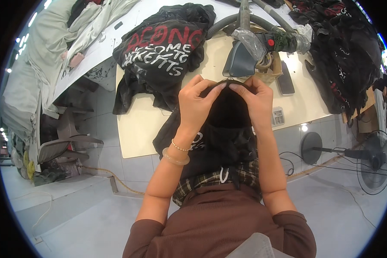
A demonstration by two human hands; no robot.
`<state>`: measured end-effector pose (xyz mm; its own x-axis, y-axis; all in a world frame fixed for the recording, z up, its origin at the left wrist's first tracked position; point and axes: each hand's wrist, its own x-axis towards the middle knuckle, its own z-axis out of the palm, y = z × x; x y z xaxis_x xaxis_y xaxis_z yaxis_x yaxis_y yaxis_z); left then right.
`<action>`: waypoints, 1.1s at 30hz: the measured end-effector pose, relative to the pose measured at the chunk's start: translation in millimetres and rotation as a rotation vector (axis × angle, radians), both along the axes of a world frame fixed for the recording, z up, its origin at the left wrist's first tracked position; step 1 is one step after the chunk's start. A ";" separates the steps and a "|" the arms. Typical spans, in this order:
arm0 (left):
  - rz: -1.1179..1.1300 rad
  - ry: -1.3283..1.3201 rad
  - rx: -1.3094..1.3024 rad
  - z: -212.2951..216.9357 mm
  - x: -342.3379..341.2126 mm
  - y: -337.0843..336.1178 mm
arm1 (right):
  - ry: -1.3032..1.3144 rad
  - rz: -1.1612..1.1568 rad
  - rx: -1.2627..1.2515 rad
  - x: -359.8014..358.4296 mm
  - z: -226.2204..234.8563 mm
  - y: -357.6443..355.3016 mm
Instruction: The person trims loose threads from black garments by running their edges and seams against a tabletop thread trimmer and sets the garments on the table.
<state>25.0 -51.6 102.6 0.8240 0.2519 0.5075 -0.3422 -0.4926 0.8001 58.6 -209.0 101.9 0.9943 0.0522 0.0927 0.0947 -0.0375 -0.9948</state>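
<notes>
Left hand [196,103] and right hand [259,102] each pinch the far edge of black garment [228,109], thumb-to-finger. Long axis runs back toward person; blue-grey machine [240,62] just beyond both.

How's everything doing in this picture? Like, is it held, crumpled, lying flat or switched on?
Black cloth, gripped at one edge
Left hand, pinching that edge
Right hand, pinching it too
Garment pile, crumpled
Machine, on or off: can't tell
Fan, spinning or still: can't tell
Phone-like slab, lying flat
Bracelets, worn
</notes>
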 end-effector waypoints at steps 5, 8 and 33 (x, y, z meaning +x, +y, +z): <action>0.019 0.039 -0.039 -0.7 0.0 -1.5 | 0.176 0.109 0.322 0.1 6.6 4.4; 0.026 0.031 -0.090 -0.3 0.1 -1.7 | 0.357 0.204 0.538 -2.3 9.6 -2.8; -0.163 0.143 -0.206 7.1 1.8 -9.4 | 0.657 0.156 0.911 0.5 -8.1 -31.5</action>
<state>26.8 -61.0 109.7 0.9216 0.1963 0.3349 -0.2797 -0.2624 0.9235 59.1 -240.4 93.8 0.8528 0.3604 -0.3780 -0.5161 0.6922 -0.5044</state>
